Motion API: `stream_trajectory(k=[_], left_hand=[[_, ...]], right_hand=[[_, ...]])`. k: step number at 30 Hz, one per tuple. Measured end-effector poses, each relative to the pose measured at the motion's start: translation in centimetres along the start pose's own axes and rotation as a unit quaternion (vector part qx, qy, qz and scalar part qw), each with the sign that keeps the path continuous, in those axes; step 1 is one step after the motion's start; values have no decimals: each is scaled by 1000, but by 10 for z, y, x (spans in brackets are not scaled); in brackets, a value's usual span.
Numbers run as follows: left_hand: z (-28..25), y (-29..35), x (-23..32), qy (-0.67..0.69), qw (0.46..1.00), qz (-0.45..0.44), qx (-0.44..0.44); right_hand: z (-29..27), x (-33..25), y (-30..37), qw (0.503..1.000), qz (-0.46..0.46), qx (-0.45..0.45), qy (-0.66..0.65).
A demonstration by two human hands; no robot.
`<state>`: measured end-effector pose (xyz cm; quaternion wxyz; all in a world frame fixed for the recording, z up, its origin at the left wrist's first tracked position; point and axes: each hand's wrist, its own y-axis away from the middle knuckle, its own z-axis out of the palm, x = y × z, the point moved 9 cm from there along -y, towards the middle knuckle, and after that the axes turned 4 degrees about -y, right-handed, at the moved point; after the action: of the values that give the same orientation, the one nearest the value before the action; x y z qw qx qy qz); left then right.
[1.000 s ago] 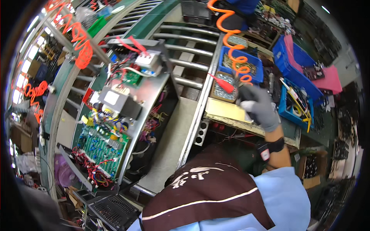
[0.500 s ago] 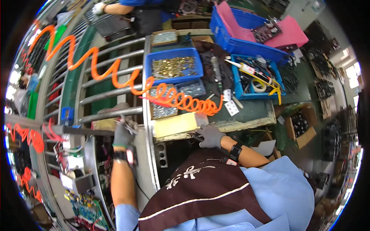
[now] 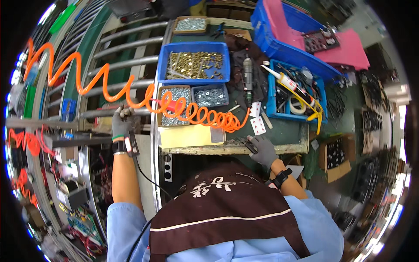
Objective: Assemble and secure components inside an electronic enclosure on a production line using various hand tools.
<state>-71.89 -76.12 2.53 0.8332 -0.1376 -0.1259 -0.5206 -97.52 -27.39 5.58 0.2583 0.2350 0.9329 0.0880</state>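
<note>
My left hand (image 3: 121, 126), in a grey glove, is over the metal rollers (image 3: 146, 112) left of the bench. Its fingers are curled together, and what they hold, if anything, is too small to make out. At the bench's front edge, my right hand (image 3: 264, 151), also gloved, closes on a small black object (image 3: 250, 146). Between my hands a yellow sheet (image 3: 185, 136) lies on the bench (image 3: 283, 135). Beyond it are a carton of silvery screws (image 3: 174, 118), a blue-grey tray of small metal parts (image 3: 210, 95) and a blue tray of brass-coloured parts (image 3: 163, 65).
An orange coiled hose (image 3: 105, 83) stretches over rollers and bench toward a power screwdriver (image 3: 248, 74). Playing cards (image 3: 258, 125) lie near it. Rightward stand a blue bin of tools (image 3: 279, 114) with a sealant tube (image 3: 290, 84) and a larger blue crate (image 3: 279, 41) with pink foam.
My left hand has moved leftward and farther over the rollers. My right hand has shifted right along the bench edge with the black object. The whole view has shifted somewhat.
</note>
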Motion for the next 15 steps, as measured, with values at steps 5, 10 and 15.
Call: stream_trajectory(k=[5, 10, 15], left_hand=[[138, 87, -60, -233, 913, 52, 330], [184, 243, -58, -509, 728, 25, 458], [212, 313, -54, -442, 708, 112, 540]], right_hand=[[12, -26, -16, 994, -99, 18, -49], [17, -39, -29, 988, -150, 7, -48], [-25, -41, -20, 980, -103, 155, 77]])
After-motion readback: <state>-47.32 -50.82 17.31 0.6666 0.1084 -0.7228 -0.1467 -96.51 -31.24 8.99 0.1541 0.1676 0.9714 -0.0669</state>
